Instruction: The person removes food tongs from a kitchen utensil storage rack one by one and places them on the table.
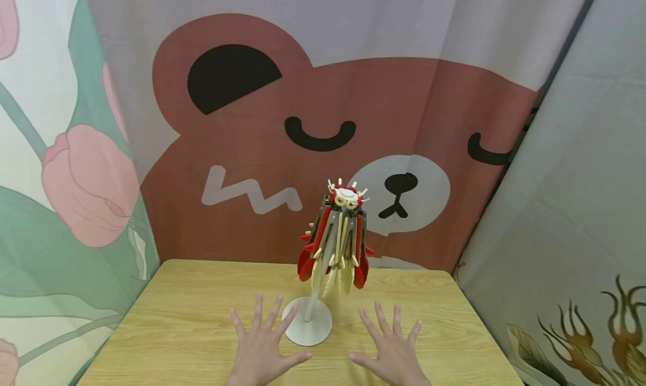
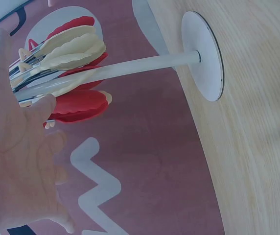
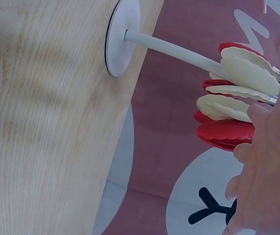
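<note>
A white stand with a round base and a thin pole stands upright on the wooden table. Around its top hang several kitchen tongs with scalloped heads, some red and some cream. In the head view my left hand is at the lower left of the stand, fingers straight and spread, its index fingertip overlapping the base. My right hand is to the right of the base, its fingers likewise spread and straight. Both hands hold nothing.
The light wooden table has rounded far corners. Behind it hangs a curtain with a sleeping bear print. A floral curtain covers the left side, and a grey one with printed plants borders the right.
</note>
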Tool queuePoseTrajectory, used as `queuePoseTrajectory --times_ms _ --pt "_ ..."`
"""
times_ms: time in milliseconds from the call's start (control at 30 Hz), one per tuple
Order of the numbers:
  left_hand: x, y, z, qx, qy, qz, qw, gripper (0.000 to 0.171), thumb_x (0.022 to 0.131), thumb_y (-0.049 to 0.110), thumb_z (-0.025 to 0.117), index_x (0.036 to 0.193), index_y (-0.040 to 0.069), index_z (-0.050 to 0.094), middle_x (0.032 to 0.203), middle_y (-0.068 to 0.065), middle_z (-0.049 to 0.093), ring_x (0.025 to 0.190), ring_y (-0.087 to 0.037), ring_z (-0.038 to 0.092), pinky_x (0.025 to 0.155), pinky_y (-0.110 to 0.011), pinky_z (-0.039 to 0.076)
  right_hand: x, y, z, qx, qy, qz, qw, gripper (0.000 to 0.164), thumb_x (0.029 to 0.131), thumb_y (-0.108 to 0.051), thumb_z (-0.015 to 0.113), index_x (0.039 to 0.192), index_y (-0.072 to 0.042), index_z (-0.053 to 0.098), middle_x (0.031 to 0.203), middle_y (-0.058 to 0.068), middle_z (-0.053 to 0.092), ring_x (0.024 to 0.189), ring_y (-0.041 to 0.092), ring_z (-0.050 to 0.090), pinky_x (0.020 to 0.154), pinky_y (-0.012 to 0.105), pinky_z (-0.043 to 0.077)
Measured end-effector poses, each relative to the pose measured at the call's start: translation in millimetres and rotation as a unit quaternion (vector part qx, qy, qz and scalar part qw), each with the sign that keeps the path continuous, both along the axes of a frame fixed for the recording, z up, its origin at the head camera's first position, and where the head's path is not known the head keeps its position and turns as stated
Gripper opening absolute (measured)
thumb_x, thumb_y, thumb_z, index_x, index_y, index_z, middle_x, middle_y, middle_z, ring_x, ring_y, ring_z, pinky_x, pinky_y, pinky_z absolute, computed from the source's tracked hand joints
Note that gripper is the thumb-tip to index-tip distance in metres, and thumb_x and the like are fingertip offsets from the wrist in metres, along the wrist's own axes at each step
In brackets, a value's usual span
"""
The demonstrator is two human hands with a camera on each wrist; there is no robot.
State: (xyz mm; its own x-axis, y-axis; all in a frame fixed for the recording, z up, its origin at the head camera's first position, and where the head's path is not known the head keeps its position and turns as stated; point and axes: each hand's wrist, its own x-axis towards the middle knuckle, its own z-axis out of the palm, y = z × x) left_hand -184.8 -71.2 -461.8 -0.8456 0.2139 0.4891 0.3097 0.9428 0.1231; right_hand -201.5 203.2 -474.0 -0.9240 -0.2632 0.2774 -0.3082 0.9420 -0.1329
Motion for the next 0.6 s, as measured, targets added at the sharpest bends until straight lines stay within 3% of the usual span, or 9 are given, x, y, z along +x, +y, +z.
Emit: queuePoseTrajectory --times_ms 367,600 --pt "-0.2 -1.6 -1.9 0.024 -0.005 -0.010 0.9996 0.085 0.064 0.083 0.035 0.130 0.031 0.047 0.140 -0.004 0.034 0.130 -0.040 0.011 0.086 -0.071 -0.007 0.7 1.0 1.8 0.012 0.007 -0.002 1.000 0.084 0.070 -0.075 0.044 0.138 -0.027 0.034 0.145 0.012 0.020 0.126 0.050 0.007 0.082 0.074 -0.005" --pt "-0.5 -2.5 -3.4 0.018 0.001 -0.004 0.9998 0.085 0.065 0.083 0.034 0.131 0.030 0.046 0.140 -0.006 0.034 0.130 -0.040 0.011 0.089 -0.071 0.001 2.4 2.6 1.4 0.007 0.012 -0.003 1.000 0.083 0.071 -0.073 0.045 0.139 -0.026 0.033 0.144 0.014 0.022 0.126 0.049 0.010 0.085 0.074 0.003"
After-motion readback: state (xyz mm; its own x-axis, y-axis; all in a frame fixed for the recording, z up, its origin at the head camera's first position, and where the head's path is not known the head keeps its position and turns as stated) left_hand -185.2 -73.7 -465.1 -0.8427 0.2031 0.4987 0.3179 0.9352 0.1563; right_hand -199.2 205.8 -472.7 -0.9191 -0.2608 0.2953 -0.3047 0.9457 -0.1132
